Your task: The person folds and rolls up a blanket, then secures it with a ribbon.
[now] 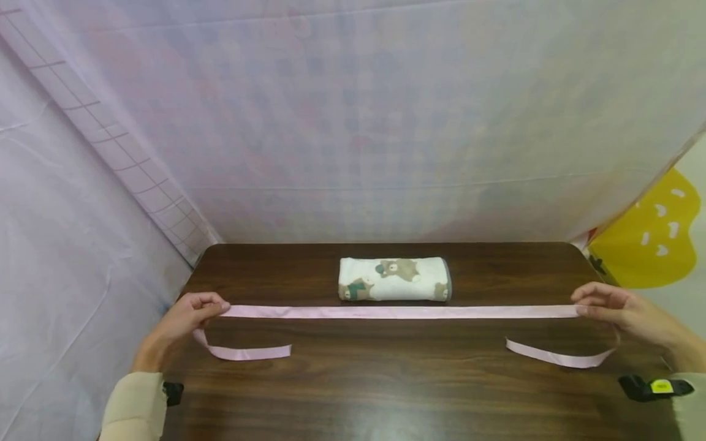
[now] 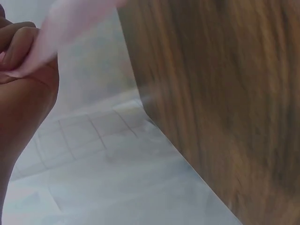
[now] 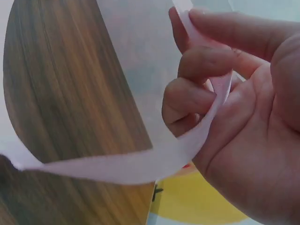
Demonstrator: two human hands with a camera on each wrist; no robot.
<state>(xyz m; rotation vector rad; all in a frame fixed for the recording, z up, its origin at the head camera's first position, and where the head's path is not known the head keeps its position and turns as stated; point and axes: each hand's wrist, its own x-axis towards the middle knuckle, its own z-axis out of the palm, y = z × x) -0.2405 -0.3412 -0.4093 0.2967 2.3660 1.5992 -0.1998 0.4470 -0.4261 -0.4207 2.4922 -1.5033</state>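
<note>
A long pink ribbon (image 1: 397, 312) is stretched straight from side to side across the head view. My left hand (image 1: 194, 313) pinches it near the table's left edge, and a loose tail curls below that hand toward the middle. On the other side my right hand (image 1: 623, 309) pinches the ribbon between thumb and index finger. The right wrist view shows the ribbon (image 3: 122, 166) passing through the curled fingers and hanging in a loop. Just beyond the taut stretch lies a rolled white cloth (image 1: 394, 279) with brown bears and a grey edge.
The dark wooden table (image 1: 386, 380) has rounded far corners. Behind it hangs a pale patterned curtain (image 1: 358, 135), and a white sheet (image 1: 66, 257) drapes along the left side. A yellow shape (image 1: 656, 233) with white marks shows at the right.
</note>
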